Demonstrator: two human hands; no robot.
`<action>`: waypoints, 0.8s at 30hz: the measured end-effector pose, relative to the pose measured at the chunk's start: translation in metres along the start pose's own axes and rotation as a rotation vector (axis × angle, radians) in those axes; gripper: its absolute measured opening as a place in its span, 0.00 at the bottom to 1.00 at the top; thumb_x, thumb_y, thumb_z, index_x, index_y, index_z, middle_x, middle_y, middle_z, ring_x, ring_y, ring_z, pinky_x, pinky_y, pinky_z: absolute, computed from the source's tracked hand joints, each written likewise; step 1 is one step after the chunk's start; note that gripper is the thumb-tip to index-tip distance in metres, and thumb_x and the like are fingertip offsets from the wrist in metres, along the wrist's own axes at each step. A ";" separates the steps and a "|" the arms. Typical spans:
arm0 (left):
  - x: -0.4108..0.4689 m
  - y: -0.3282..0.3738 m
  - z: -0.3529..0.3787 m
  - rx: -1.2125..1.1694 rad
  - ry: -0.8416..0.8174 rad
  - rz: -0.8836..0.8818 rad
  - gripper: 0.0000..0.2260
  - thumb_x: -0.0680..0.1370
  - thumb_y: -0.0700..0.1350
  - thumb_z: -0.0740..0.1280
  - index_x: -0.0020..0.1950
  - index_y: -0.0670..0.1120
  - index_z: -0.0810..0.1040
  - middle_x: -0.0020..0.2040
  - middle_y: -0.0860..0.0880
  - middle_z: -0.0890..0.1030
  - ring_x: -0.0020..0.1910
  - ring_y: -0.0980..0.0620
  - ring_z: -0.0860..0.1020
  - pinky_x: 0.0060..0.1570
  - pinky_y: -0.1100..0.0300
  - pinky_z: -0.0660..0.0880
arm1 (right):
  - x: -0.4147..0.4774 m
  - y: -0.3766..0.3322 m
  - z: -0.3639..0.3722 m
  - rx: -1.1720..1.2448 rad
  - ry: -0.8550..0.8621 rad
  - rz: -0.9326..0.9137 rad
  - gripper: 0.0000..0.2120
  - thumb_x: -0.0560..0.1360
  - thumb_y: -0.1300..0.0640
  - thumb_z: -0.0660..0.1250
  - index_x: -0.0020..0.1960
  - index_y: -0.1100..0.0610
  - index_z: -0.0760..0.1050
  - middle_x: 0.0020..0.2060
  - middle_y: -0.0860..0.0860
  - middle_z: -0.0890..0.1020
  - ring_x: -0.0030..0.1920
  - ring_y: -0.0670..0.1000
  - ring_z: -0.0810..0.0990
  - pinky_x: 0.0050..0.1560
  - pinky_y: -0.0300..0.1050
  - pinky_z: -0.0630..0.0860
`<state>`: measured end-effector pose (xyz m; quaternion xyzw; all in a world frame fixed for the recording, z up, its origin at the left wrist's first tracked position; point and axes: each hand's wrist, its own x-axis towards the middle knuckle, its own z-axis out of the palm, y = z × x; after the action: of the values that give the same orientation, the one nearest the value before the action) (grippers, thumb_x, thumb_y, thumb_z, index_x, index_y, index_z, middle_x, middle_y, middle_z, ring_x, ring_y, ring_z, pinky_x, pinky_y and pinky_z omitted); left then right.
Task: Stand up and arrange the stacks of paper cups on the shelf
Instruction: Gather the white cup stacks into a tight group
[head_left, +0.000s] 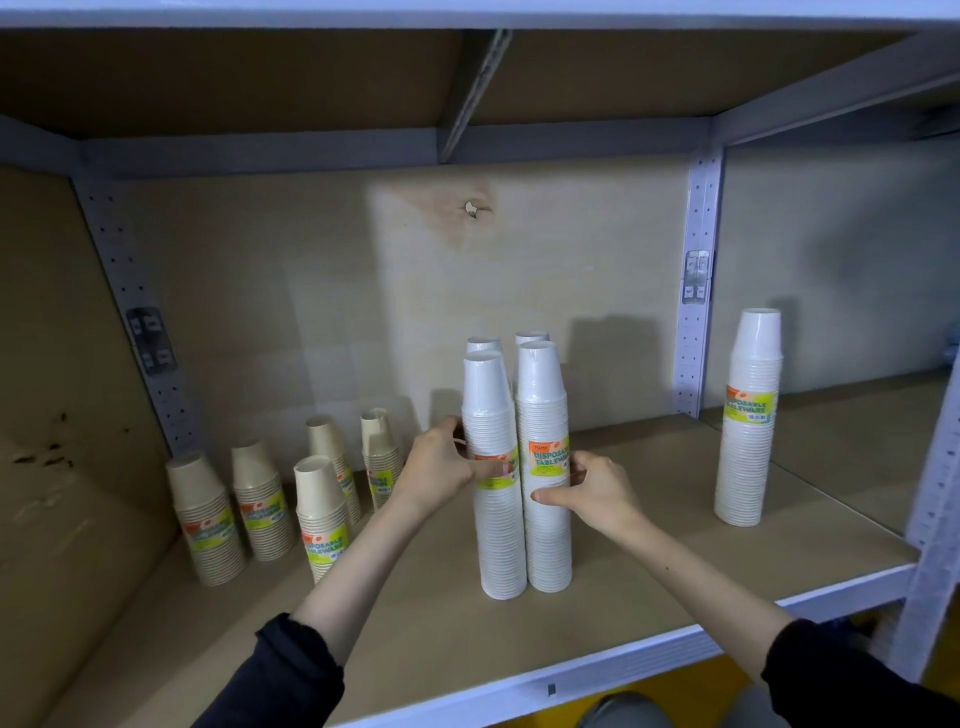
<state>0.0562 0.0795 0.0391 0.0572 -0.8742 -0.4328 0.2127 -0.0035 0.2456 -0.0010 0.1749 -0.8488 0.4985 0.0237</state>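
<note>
White cup stacks (519, 467): upright, touching, centre of frame on shelf (649, 545)
Left hand (441, 467): clasps left stack
Right hand (592, 488): clasps right stack
Lone white stack (748, 415): right

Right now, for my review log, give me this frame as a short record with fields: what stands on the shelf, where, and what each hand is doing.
setting: wood-board shelf in a grey metal rack
centre group: four tall white paper cup stacks, upright, two in front and two behind
right: one tall white paper cup stack, upright, apart from the group
left: five shorter beige paper cup stacks, upright
left hand: gripping the front-left white stack
right hand: gripping the front-right white stack
lying stacks: none visible
</note>
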 end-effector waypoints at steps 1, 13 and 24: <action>0.000 0.001 0.001 -0.004 0.005 0.002 0.25 0.65 0.41 0.78 0.59 0.38 0.76 0.50 0.46 0.81 0.48 0.49 0.79 0.48 0.59 0.76 | 0.000 0.000 0.000 -0.001 0.014 -0.003 0.17 0.63 0.59 0.77 0.51 0.61 0.79 0.50 0.55 0.85 0.43 0.48 0.79 0.43 0.38 0.71; 0.001 0.001 0.002 0.017 -0.005 -0.020 0.28 0.65 0.44 0.78 0.62 0.39 0.74 0.56 0.43 0.81 0.54 0.46 0.80 0.57 0.51 0.77 | 0.004 0.000 0.000 -0.024 0.003 0.000 0.19 0.64 0.58 0.77 0.53 0.61 0.80 0.51 0.55 0.85 0.44 0.47 0.78 0.45 0.36 0.70; -0.003 0.010 -0.010 0.018 0.064 0.018 0.30 0.66 0.42 0.77 0.64 0.42 0.70 0.56 0.49 0.76 0.54 0.53 0.73 0.47 0.69 0.70 | 0.004 -0.002 -0.011 -0.017 0.017 -0.018 0.19 0.63 0.59 0.77 0.52 0.61 0.80 0.50 0.55 0.85 0.48 0.51 0.82 0.52 0.42 0.76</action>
<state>0.0633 0.0795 0.0513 0.0652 -0.8713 -0.4208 0.2441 -0.0079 0.2530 0.0067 0.1783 -0.8510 0.4926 0.0368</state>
